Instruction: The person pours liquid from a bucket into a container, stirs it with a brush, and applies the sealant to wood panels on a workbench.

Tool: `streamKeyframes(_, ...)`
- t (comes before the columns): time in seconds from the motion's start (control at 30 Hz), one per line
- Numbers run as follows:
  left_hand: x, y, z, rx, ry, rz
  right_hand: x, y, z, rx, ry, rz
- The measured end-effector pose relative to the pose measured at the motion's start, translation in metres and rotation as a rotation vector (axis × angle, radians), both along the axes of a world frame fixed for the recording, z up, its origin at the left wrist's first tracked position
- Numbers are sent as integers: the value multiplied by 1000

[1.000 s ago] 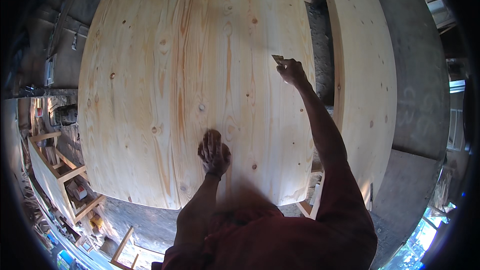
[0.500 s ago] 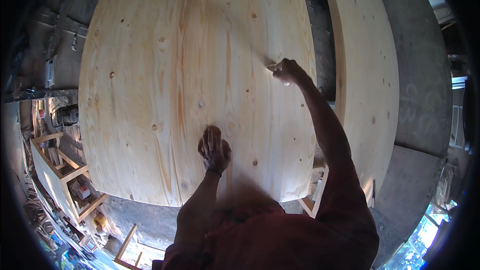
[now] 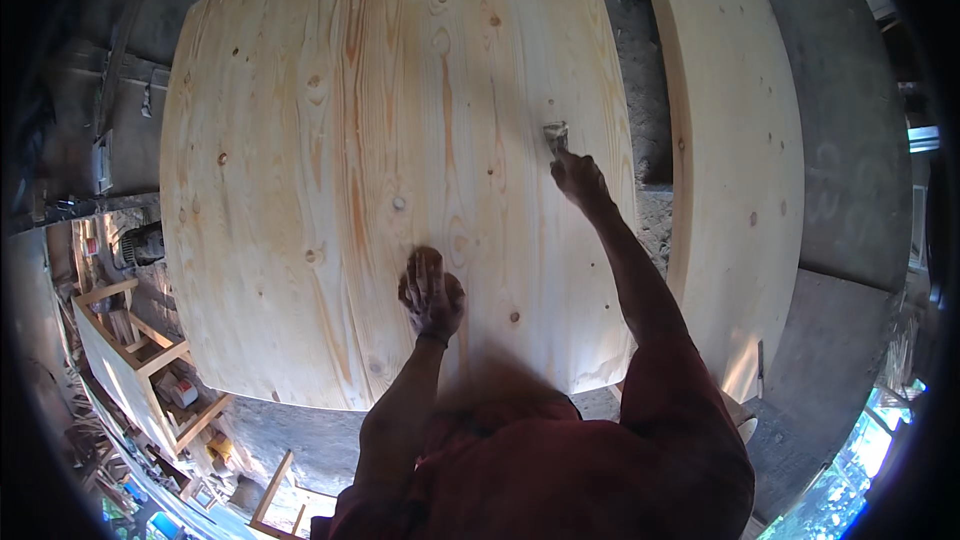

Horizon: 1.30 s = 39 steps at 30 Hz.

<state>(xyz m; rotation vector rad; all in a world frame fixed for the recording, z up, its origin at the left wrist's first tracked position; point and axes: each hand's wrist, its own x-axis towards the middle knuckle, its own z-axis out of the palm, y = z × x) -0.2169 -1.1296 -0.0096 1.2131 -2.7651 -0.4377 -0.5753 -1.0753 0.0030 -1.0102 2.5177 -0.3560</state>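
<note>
Closest to you, your dark red shirt (image 3: 570, 480) is at the near edge of a large, pale wooden panel (image 3: 270, 210), spread flat before you with brown knots and streaky grain. Your left hand (image 3: 432, 302) is over the panel's near part, around its middle, fingers stretched side by side. A rounded brown shape (image 3: 428, 255) shows at the fingertips; you cannot tell whether the hand grips it. Farther up the panel, toward its right edge, your right hand (image 3: 580, 180) is closed around a scraper (image 3: 556, 134), its flat blade pointing away from you; whether the blade touches the wood is unclear. Off the panel's near left corner stands an open wooden frame (image 3: 163, 358). To the panel's right, across a narrow gap, lies a long pale board (image 3: 740, 140), and past that a grey sheet (image 3: 845, 110).
</note>
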Motion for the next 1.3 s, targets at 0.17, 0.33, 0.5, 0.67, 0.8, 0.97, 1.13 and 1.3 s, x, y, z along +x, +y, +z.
streamKeyframes(0.17, -1, 1, -1, 4, -9, -26, -28, -4, 13, 126, -96, 119)
streamKeyframes(0.33, -4, 0, -1, 4, 19, -42, -21, -24, -13, 154, -108, -207)
streamKeyframes(0.5, 0, 2, -5, -11, -3, -29, -37, -14, 73, 333, -325, -2)
streamKeyframes(0.67, -2, 1, -3, 29, 48, -61, -115, 60, 18, 158, 27, -132)
streamKeyframes(0.8, 0, 3, -6, 9, 11, -45, -78, 100, -27, 33, 113, -16)
streamKeyframes(0.97, -2, 2, -7, -24, 42, -62, -120, 84, -3, 390, 7, 107)
streamKeyframes(1.13, -7, 1, -10, -27, 33, -81, -91, 76, -61, 273, 302, 157)
streamKeyframes(1.3, 0, 3, 1, -13, 65, -24, -101, 32, 25, 292, -252, -127)
